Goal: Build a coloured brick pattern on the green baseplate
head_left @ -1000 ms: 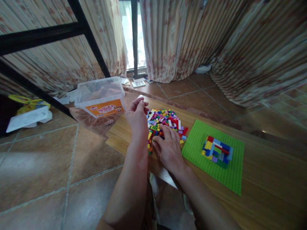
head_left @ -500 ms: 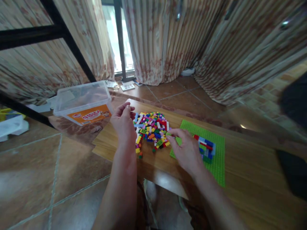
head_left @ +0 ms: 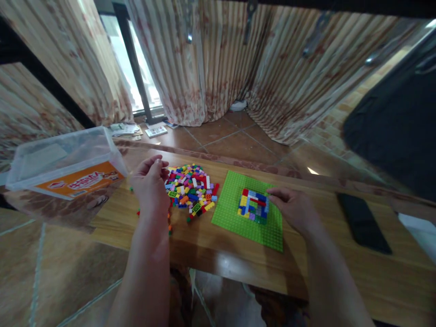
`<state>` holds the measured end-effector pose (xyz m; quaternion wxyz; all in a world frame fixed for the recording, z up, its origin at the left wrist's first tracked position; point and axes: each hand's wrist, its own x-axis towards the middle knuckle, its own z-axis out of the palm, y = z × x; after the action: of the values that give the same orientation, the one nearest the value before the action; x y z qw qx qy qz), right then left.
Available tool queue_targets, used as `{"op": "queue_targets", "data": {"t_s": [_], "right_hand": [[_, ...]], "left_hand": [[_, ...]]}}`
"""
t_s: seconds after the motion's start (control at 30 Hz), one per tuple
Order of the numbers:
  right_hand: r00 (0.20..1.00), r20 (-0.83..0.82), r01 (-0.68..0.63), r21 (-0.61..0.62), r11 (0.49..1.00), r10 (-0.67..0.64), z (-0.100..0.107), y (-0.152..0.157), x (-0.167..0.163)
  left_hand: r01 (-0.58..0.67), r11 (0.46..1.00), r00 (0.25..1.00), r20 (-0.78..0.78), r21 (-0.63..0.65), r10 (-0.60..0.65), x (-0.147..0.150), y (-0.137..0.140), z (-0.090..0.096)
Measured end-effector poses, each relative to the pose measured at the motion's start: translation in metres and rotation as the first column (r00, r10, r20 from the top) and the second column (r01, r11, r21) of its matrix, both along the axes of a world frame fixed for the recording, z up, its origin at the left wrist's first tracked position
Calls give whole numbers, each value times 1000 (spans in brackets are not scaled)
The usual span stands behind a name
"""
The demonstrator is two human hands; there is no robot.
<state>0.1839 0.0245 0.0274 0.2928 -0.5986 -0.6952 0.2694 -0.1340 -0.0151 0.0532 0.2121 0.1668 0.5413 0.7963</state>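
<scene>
My left hand [head_left: 150,178] hovers at the left side of a pile of loose toy bricks [head_left: 190,188], thumb and fingers pinched together. Whatever it grips, if anything, is too small to tell. My right hand [head_left: 294,206] is over the right part of a green studded baseplate [head_left: 228,218], its thumb and index finger closed at the upper right corner of a low block of joined bricks [head_left: 252,205]. That block has red, yellow, white, blue and purple bricks. Anything between the right fingertips is hidden.
Left of the wooden table [head_left: 190,254] stands a clear plastic box [head_left: 78,159] with an orange label. A black phone-like slab [head_left: 363,222] lies on the table to the right, near a white sheet [head_left: 417,231]. A dark bulky object [head_left: 398,113] is at the far right.
My right hand has moved right, from between the brick pile and the baseplate to the joined bricks. My left hand keeps its pinch beside the pile. The view has turned right.
</scene>
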Motion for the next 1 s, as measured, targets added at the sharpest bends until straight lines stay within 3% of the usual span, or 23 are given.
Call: {"op": "queue_targets", "data": {"t_s": [0.33, 0.67, 1.0], "right_hand": [[981, 177, -90, 35, 995, 82, -6, 3, -1], [990, 112, -92, 5, 996, 91, -18, 6, 3], [992, 105, -55, -78, 995, 63, -11, 6, 3]], "left_hand": [[24, 999, 999, -26, -26, -25, 13, 7, -1], [38, 999, 999, -6, -31, -38, 12, 7, -3], [37, 999, 999, 7, -30, -37, 11, 6, 0]]}}
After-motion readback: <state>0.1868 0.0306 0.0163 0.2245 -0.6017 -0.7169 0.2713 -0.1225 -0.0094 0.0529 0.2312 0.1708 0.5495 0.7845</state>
